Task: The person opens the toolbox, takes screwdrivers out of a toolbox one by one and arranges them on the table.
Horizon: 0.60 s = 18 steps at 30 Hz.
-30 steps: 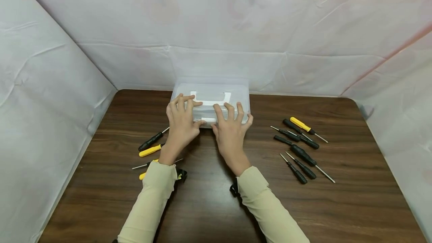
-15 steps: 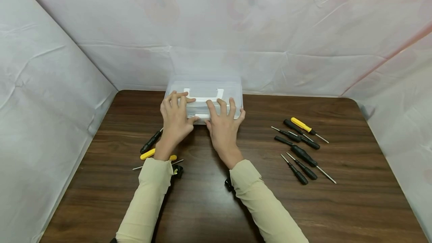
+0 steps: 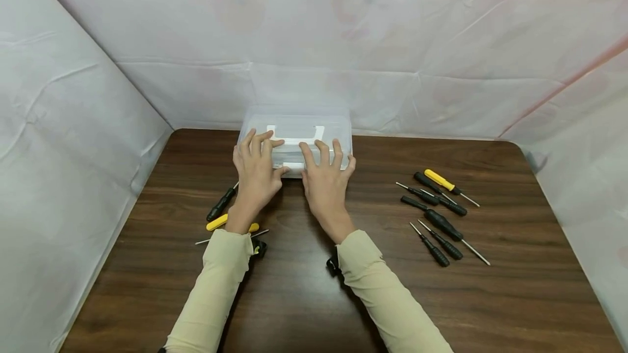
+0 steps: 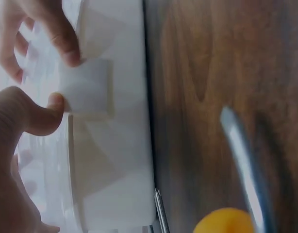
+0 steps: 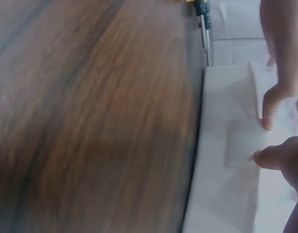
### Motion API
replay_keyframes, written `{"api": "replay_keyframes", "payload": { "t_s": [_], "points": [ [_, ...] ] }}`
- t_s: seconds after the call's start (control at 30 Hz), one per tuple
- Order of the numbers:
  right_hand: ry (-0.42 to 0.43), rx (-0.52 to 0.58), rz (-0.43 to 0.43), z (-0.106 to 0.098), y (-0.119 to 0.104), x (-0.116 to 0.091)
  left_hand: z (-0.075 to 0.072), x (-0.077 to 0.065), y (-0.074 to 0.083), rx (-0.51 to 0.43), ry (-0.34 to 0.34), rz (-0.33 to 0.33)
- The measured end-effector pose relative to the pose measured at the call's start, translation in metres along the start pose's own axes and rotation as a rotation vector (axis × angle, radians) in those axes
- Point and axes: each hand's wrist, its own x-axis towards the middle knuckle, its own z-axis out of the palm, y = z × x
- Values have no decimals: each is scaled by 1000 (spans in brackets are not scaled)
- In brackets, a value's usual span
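A clear plastic box (image 3: 338, 124) with a white handle (image 3: 319, 133) stands at the table's back edge, its lid down. My left hand (image 3: 256, 176) holds its front left part, fingers bent over the lid and thumb at the white front latch (image 4: 86, 90). My right hand (image 3: 326, 187) grips the front right part the same way, fingers spread on top. In the right wrist view, both thumbs come right up to the latch's upper edge. The palms hide some of the box's front.
Black screwdrivers (image 3: 443, 224) and a yellow-handled one (image 3: 439, 179) lie on the right of the wooden table (image 3: 490, 309). On the left, a black screwdriver (image 3: 222, 204) and yellow-handled ones (image 3: 217, 222) lie partly under the left forearm. White sheeting (image 3: 314, 26) hangs behind the table.
Both hands and the box have shifted a little to the left and back since a second ago. Over the last half second they stay almost still.
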Motion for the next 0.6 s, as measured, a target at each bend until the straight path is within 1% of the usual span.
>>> {"api": "replay_keyframes", "payload": {
  "t_s": [0.2,0.27,0.33,0.47,0.6],
  "points": [
    [-69,68,-65,-12,16,-2,-2,-2,9,17,3,-6],
    [-63,97,-96,-15,22,-4,-5,-4,13,37,8,-3],
    [-39,133,-126,-18,27,-8,-9,-7,17,69,27,12],
    [47,215,-173,-29,35,-16,-18,-16,26,115,94,79],
    [92,279,-184,-40,38,-25,-26,-24,41,95,170,172]
  ]
}}
